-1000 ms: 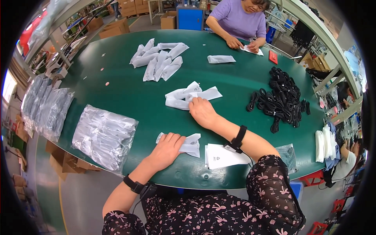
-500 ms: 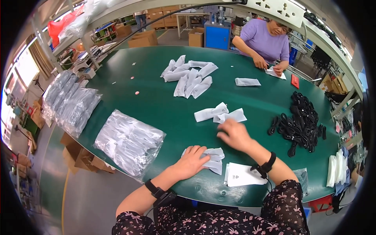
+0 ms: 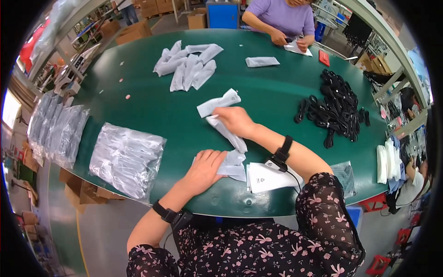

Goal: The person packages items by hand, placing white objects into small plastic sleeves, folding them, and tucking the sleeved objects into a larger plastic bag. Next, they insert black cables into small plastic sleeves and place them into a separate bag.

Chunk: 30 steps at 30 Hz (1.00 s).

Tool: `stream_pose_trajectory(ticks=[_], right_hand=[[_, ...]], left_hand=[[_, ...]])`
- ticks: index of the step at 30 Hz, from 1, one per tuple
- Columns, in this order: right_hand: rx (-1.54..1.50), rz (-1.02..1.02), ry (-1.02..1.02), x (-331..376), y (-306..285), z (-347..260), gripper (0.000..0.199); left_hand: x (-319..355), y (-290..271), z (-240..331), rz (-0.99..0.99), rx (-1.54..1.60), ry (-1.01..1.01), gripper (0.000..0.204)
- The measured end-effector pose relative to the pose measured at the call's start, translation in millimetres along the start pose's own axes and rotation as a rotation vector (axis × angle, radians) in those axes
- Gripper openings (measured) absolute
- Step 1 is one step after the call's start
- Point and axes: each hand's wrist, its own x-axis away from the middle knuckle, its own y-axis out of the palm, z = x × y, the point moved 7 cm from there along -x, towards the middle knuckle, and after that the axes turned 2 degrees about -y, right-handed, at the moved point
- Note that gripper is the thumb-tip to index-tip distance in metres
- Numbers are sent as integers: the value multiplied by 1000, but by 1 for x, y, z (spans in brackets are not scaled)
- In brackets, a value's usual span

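My left hand (image 3: 203,171) lies flat, fingers stretched out, over white paper packets (image 3: 234,167) near the table's front edge and hides part of them. Farther up, my right hand (image 3: 236,122) pinches the far end of a long filled white packet (image 3: 229,136). That packet slants toward me, its near end reaching the packets beside my left hand. Just beyond my right fingers rests another filled white packet (image 3: 220,102). To the right of my left hand is a stack of flat white paper bags (image 3: 267,181), partly beneath my right wrist.
Clear plastic bags full of white packets (image 3: 127,159) and grey packets (image 3: 59,127) sit at left. More white packets (image 3: 189,64) form a far pile. Coiled black cables (image 3: 332,108) heap at right. Across the green table (image 3: 272,108), a person (image 3: 281,21) handles a white bag.
My right hand has moved left and taken hold of a packet, drawing it out nearer my left hand. My left hand still rests on its packets. The whole view has shifted.
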Motion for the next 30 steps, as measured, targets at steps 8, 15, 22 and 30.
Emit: stream_pose_trajectory(ticks=[8, 15, 22, 30], right_hand=[[5, -308, 188, 23, -10, -17, 35], [51, -440, 162, 57, 8, -11, 38], [-382, -638, 191, 22, 11, 12, 30], [389, -142, 141, -23, -3, 80, 30]], left_hand=[[6, 4, -2, -51, 54, -23, 67], [-7, -20, 7, 68, -119, 55, 64], [-5, -1, -14, -43, -48, 42, 63], [-2, 7, -7, -65, -35, 29, 64]])
